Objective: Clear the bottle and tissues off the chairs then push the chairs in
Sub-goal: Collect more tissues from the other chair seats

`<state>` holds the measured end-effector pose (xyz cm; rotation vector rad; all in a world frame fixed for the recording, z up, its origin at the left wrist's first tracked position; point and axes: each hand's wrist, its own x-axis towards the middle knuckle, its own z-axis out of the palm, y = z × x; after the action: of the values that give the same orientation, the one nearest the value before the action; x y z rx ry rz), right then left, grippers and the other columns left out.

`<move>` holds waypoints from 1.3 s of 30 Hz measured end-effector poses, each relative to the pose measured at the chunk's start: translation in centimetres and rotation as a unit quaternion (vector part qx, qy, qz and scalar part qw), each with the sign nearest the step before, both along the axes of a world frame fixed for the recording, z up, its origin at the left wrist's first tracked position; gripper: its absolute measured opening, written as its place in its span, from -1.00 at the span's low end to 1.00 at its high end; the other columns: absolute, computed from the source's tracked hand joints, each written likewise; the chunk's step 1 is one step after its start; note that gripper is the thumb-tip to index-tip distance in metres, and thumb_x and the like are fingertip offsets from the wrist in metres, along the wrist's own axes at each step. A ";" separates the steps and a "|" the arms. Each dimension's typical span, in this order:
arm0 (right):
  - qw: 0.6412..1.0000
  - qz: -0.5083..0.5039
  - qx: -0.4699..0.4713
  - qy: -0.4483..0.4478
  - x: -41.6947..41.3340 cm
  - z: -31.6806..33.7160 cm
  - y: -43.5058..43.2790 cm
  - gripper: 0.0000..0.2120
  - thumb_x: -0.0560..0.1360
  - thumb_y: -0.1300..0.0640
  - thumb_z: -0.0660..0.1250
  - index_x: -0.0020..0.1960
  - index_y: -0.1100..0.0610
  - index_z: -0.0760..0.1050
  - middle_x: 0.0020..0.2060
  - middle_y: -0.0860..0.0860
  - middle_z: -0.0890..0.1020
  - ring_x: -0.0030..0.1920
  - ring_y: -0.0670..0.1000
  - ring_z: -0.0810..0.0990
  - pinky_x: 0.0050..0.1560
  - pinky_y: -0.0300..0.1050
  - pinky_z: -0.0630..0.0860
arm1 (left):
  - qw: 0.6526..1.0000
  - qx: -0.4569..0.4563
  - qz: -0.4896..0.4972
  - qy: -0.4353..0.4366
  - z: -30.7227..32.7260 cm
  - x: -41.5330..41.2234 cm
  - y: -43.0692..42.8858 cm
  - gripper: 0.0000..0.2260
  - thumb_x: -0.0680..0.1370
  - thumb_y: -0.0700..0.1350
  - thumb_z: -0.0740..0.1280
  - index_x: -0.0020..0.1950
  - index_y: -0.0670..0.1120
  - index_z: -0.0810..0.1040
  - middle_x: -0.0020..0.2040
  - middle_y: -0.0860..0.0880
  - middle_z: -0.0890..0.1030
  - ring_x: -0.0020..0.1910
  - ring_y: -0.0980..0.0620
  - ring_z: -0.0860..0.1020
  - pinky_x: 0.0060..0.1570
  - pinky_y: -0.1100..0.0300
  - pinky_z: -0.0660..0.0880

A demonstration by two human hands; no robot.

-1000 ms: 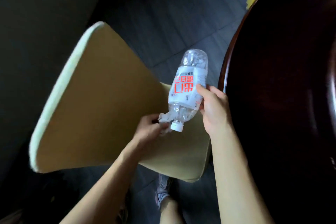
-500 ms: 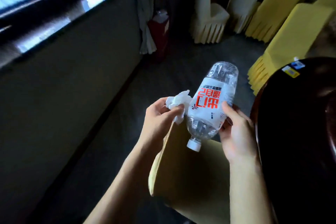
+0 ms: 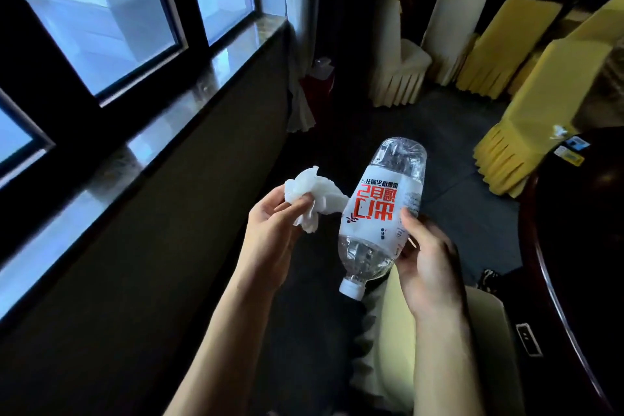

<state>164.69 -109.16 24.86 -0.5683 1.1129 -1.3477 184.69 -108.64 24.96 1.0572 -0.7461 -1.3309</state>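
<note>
A banquet room, by its furnishings: chairs in pleated yellow covers (image 3: 506, 44) and cream covers (image 3: 398, 64) stood crowded beyond a dark, polished round worktop (image 3: 591, 263), beside tall dark-framed windows (image 3: 101, 10) above a stone sill (image 3: 189, 91).

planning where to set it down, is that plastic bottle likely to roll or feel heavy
The bottle looks clear right through with no liquid visible, so it is probably light. Its round body would likely roll if laid on its side. The thin clear plastic may dent under a firm squeeze from the right hand.
</note>
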 end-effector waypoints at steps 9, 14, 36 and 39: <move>1.000 -0.023 0.009 0.013 1.4 -1.1 -7.2 -0.84 0.58 0.20 0.37 0.09 0.16 0.69 0.04 0.13 0.77 0.05 0.09 0.76 0.02 -0.01 0.66 | 1.000 -0.016 0.018 0.020 -1.1 1.8 -7.9 -0.71 0.54 -0.18 0.40 0.25 -0.20 0.60 0.01 -0.11 0.73 -0.02 0.02 0.69 -0.08 0.23 0.57; 1.000 -0.028 -0.009 -0.003 0.7 -1.1 -15.7 -0.85 0.60 0.22 0.34 0.05 0.15 0.69 -0.03 0.09 0.78 -0.03 0.02 0.77 -0.02 -0.06 0.67 | 0.998 -0.007 0.050 0.047 -1.0 0.8 -16.3 -0.78 0.55 -0.26 0.42 0.20 -0.13 0.61 0.00 -0.13 0.73 -0.01 -0.03 0.69 -0.02 0.13 0.56; 0.990 -0.137 0.003 0.013 -2.8 -2.1 -44.5 -0.77 0.60 0.24 0.34 -0.10 0.07 0.75 -0.09 0.05 0.79 -0.09 -0.02 0.76 -0.12 -0.14 0.68 | 0.993 0.044 -0.083 0.067 -2.5 -4.0 -49.1 -0.76 0.56 -0.27 0.39 0.22 -0.18 0.64 0.12 -0.20 0.68 0.10 -0.09 0.65 0.31 -0.10 0.52; 0.985 -0.170 0.010 0.015 -2.8 -1.7 -50.0 -0.83 0.61 0.23 0.34 -0.01 0.10 0.70 -0.07 0.04 0.79 -0.07 -0.02 0.77 -0.15 -0.17 0.68 | 0.988 0.051 -0.120 0.086 -2.3 -4.7 -55.4 -0.76 0.56 -0.28 0.38 0.22 -0.21 0.64 0.15 -0.22 0.67 0.13 -0.12 0.63 0.33 -0.12 0.49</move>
<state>161.88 -159.18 23.17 -0.3958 1.2883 -1.6217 179.94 -164.08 22.64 0.9389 -0.6959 -1.6606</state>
